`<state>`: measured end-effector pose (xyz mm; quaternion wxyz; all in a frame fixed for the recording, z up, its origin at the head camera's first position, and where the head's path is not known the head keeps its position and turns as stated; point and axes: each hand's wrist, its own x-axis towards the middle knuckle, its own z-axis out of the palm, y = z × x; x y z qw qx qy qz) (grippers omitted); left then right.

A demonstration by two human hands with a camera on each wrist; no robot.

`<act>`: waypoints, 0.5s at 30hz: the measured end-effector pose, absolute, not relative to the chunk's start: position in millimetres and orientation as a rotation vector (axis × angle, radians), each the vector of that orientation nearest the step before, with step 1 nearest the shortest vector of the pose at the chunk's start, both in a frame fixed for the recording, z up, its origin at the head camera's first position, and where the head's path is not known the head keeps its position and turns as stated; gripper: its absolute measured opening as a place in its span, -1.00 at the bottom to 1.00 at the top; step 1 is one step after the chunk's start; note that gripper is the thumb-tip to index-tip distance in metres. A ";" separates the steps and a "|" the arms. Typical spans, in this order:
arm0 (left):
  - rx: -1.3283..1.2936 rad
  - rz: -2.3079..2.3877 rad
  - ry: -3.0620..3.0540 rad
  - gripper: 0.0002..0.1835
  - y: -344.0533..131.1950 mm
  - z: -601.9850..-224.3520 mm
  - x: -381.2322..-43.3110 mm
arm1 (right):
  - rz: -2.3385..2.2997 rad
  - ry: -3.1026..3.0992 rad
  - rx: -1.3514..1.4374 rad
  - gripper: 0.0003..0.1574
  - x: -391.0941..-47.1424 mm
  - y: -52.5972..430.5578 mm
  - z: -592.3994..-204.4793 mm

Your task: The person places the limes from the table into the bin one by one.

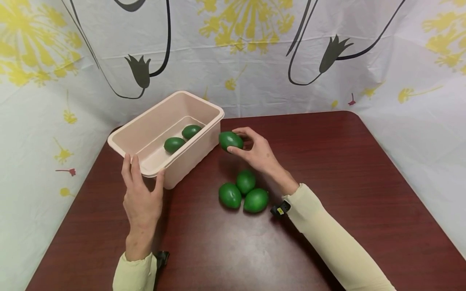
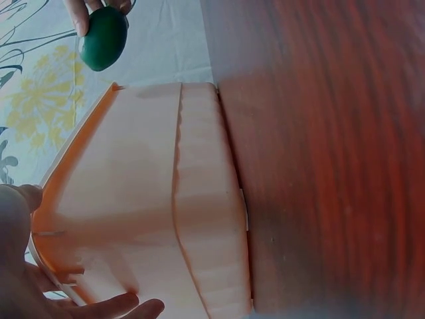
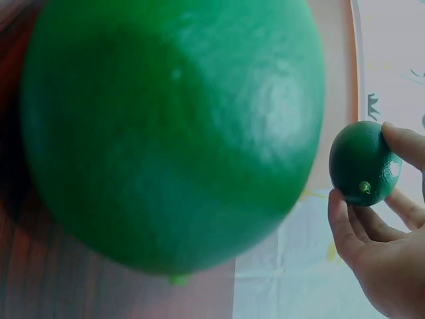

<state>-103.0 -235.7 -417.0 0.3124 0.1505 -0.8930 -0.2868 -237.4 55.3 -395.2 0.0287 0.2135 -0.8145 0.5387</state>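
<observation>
My right hand (image 1: pixel 260 153) holds a green lime (image 1: pixel 231 141) between thumb and fingers, raised above the table beside the bin's right side. The right wrist view shows this lime (image 3: pixel 364 163) with its small stem end, and a much closer lime (image 3: pixel 172 133) filling the foreground. At the near left end of the pale pink plastic bin (image 1: pixel 196 155), my left hand (image 1: pixel 143 202) grips the rim, some fingers against the outer wall (image 2: pixel 126 153). Two limes (image 1: pixel 174 144) lie inside the bin. Below my right hand, three limes (image 1: pixel 256 200) sit clustered on the table.
The dark red wooden table (image 1: pixel 327 169) has a rounded far right corner. A white cloth (image 1: pixel 255 93) with yellow flowers and dark stems hangs behind it and along both sides. Dark devices (image 1: pixel 281 209) are worn at both wrists over cream sleeves.
</observation>
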 end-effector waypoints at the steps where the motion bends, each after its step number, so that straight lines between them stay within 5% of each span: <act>1: 0.398 -0.757 -2.357 -0.15 -235.8 -417.1 -103.0 | 1.664 -2.518 0.657 -0.38 -237.2 54.0 -394.5; 15: 0.400 -0.754 -2.350 -0.15 -237.6 -420.0 -104.0 | 1.699 -2.441 0.689 -0.37 -234.1 42.3 -388.5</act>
